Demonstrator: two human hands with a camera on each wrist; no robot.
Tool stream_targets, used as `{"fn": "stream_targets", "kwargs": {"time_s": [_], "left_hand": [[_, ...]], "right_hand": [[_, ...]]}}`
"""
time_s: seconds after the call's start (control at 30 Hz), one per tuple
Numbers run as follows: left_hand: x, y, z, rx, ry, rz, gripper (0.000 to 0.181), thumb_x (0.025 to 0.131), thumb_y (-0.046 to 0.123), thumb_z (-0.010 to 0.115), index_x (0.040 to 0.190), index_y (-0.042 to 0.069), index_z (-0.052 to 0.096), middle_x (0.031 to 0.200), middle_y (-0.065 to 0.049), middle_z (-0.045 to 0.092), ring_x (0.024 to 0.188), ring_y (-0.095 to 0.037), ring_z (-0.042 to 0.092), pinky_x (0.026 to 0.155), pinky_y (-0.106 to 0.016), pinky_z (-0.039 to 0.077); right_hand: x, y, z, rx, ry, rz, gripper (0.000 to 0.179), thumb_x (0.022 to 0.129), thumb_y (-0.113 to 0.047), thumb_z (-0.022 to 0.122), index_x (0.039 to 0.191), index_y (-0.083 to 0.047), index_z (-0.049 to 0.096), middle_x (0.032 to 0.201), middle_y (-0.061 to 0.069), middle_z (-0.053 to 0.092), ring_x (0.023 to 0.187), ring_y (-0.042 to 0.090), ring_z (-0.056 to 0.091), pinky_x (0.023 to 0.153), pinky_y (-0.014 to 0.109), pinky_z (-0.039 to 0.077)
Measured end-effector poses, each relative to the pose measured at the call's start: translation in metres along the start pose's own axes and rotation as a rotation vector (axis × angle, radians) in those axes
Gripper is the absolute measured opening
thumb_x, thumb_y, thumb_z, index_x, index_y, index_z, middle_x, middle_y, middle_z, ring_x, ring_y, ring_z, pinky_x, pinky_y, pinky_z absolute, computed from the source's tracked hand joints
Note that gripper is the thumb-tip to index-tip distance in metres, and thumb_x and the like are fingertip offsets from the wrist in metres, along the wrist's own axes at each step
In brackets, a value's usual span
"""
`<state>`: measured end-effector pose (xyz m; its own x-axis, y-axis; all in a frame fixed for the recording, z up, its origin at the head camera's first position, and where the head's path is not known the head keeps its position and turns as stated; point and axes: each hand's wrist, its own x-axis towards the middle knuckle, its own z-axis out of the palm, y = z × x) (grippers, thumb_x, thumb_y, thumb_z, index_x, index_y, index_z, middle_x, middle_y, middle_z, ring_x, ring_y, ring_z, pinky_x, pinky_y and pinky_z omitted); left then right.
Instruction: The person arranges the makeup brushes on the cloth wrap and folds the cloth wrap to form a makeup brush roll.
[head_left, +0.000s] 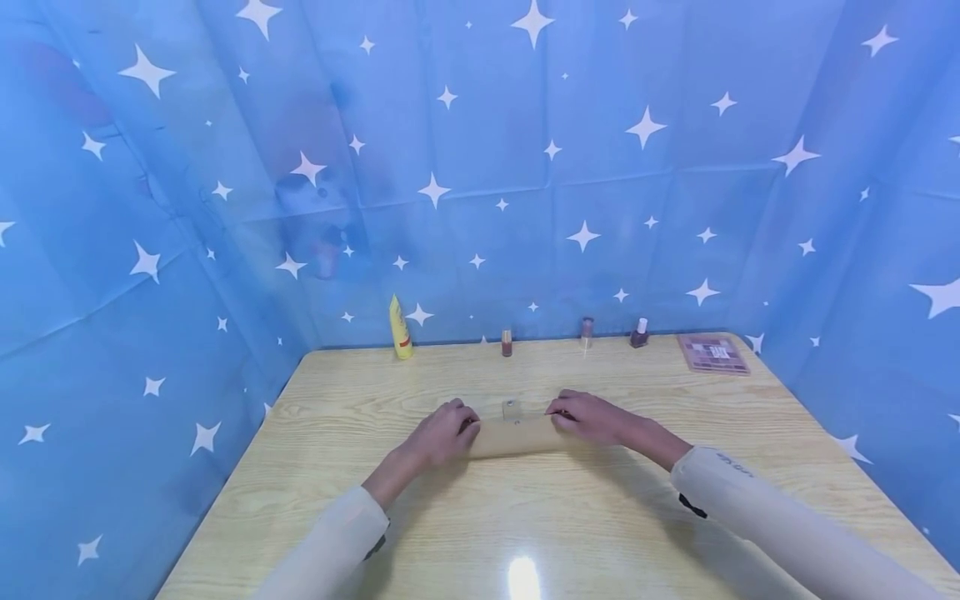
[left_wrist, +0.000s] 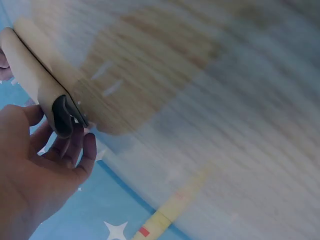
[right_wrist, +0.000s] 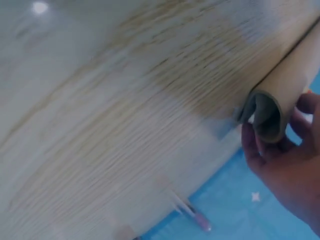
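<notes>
A tan case [head_left: 515,439] with a dark grey lining lies lengthwise across the middle of the table. Its snap flap [head_left: 511,409] stands out at the far side, undone. My left hand [head_left: 442,433] grips the left end, thumb on one side and fingers on the other. The right end is held the same way by my right hand [head_left: 596,419]. Both wrist views look into the ends of the case: its wall [left_wrist: 37,70] curls round a hollow at the left, and the folded wall [right_wrist: 287,82] does likewise at the right. Whatever lies deeper inside is hidden.
Along the table's back edge stand a yellow tube [head_left: 401,329], a small dark red bottle [head_left: 507,342], a pinkish clear tube [head_left: 587,332] and a dark nail polish bottle [head_left: 639,333]. A makeup palette [head_left: 712,354] lies at the back right. A blue starry curtain [head_left: 480,167] surrounds the table.
</notes>
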<state>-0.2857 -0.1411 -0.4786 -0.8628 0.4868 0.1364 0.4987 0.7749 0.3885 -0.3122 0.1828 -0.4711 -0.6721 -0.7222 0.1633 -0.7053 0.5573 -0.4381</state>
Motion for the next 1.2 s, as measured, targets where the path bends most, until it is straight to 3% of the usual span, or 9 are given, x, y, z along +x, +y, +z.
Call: {"fn": "stream_targets", "kwargs": {"time_s": [0.2, 0.3, 0.47, 0.7, 0.93, 1.03, 1.2], "left_hand": [[0.006, 0.0, -0.001, 0.034, -0.015, -0.018, 0.023, 0.106, 0.024, 0.059, 0.111, 0.009, 0.075, 0.095, 0.003, 0.062, 0.085, -0.011, 0.056, 0.075, -0.029, 0.052], [0.01, 0.001, -0.002, 0.058, -0.032, -0.026, 0.023, 0.105, 0.025, 0.059, 0.11, 0.01, 0.076, 0.094, 0.003, 0.062, 0.084, -0.011, 0.057, 0.074, -0.029, 0.053], [0.024, 0.011, -0.006, 0.083, -0.061, -0.044, 0.025, 0.104, 0.025, 0.06, 0.115, 0.011, 0.077, 0.098, 0.0, 0.067, 0.088, -0.014, 0.06, 0.077, -0.032, 0.054], [0.051, 0.013, -0.005, -0.014, -0.081, -0.064, 0.028, 0.104, 0.019, 0.063, 0.125, 0.005, 0.075, 0.106, -0.007, 0.073, 0.089, -0.016, 0.065, 0.081, -0.034, 0.057], [0.068, 0.006, 0.005, -0.103, -0.127, -0.058, 0.03, 0.1, 0.009, 0.064, 0.129, 0.002, 0.072, 0.102, -0.009, 0.075, 0.076, -0.013, 0.059, 0.072, -0.029, 0.05], [0.072, 0.004, 0.008, -0.103, -0.109, -0.035, 0.029, 0.099, 0.01, 0.066, 0.126, 0.003, 0.074, 0.099, -0.007, 0.074, 0.075, -0.013, 0.056, 0.072, -0.03, 0.048], [0.075, 0.006, 0.01, -0.125, -0.046, 0.039, 0.025, 0.098, 0.011, 0.067, 0.119, 0.002, 0.077, 0.104, -0.01, 0.071, 0.091, -0.02, 0.062, 0.081, -0.035, 0.053]], "right_hand": [[0.009, -0.01, 0.011, 0.046, 0.091, -0.009, 0.025, 0.102, 0.001, 0.056, 0.121, -0.001, 0.071, 0.114, 0.009, 0.069, 0.09, 0.014, 0.062, 0.074, 0.029, 0.054], [0.012, -0.019, 0.018, 0.094, 0.138, 0.032, 0.019, 0.103, -0.01, 0.063, 0.118, -0.004, 0.074, 0.11, 0.005, 0.071, 0.092, 0.015, 0.064, 0.076, 0.03, 0.055], [0.015, -0.029, 0.027, 0.169, 0.177, 0.109, 0.025, 0.101, -0.029, 0.07, 0.116, -0.009, 0.076, 0.109, 0.0, 0.074, 0.102, 0.02, 0.069, 0.089, 0.041, 0.059], [0.02, -0.028, 0.032, 0.218, 0.207, 0.084, 0.021, 0.099, -0.023, 0.073, 0.111, -0.006, 0.077, 0.105, 0.004, 0.078, 0.1, 0.025, 0.072, 0.09, 0.047, 0.06], [0.023, -0.029, 0.036, 0.234, 0.187, 0.099, 0.024, 0.1, -0.025, 0.073, 0.114, -0.006, 0.078, 0.11, 0.005, 0.077, 0.104, 0.026, 0.072, 0.092, 0.048, 0.059], [0.025, -0.029, 0.035, 0.244, 0.197, 0.109, 0.021, 0.099, -0.024, 0.074, 0.112, -0.008, 0.079, 0.107, 0.004, 0.078, 0.102, 0.024, 0.073, 0.092, 0.046, 0.06], [0.025, -0.025, 0.035, 0.241, 0.217, 0.141, 0.016, 0.098, -0.022, 0.075, 0.108, -0.011, 0.08, 0.102, -0.001, 0.078, 0.099, 0.021, 0.073, 0.091, 0.041, 0.061]]}}
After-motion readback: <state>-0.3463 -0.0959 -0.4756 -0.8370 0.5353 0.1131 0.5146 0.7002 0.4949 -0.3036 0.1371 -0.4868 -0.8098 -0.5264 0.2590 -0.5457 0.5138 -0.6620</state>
